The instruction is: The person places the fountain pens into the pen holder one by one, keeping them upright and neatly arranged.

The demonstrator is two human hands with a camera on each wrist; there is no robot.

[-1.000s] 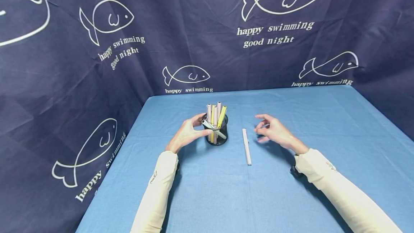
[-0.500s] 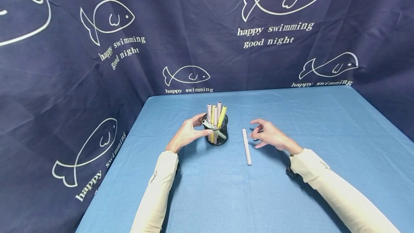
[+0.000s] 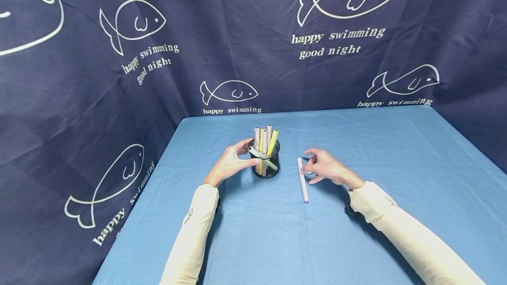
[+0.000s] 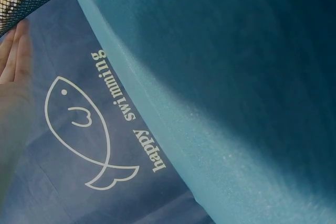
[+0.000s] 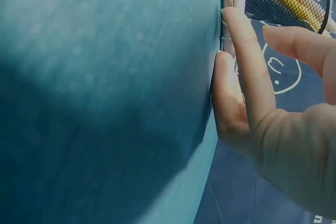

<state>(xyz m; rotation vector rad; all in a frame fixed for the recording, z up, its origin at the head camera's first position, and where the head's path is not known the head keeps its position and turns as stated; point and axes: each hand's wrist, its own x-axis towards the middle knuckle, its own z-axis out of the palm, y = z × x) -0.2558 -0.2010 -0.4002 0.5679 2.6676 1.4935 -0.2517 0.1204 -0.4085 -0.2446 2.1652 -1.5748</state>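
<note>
A black mesh pen holder (image 3: 271,169) stands upright on the blue table, filled with several white, yellow and pale green pens. My left hand (image 3: 229,164) holds it from the left, thumb at the front and fingers around the far side. In the left wrist view, fingers (image 4: 18,56) reach the mesh at the top left. A single white pen (image 3: 303,188) lies on the cloth right of the holder. My right hand (image 3: 326,167) is at its upper part from the right, a fingertip touching it. In the right wrist view, fingers (image 5: 251,66) are spread beside the pen, not closed around it.
A blue cloth (image 3: 257,241) covers the table. Dark blue curtains (image 3: 277,78) with white fish drawings and lettering hang behind it and along both sides.
My right hand has moved left and slightly nearer to me, from beside the white pen to touching it. The left hand and the pen holder stay in place.
</note>
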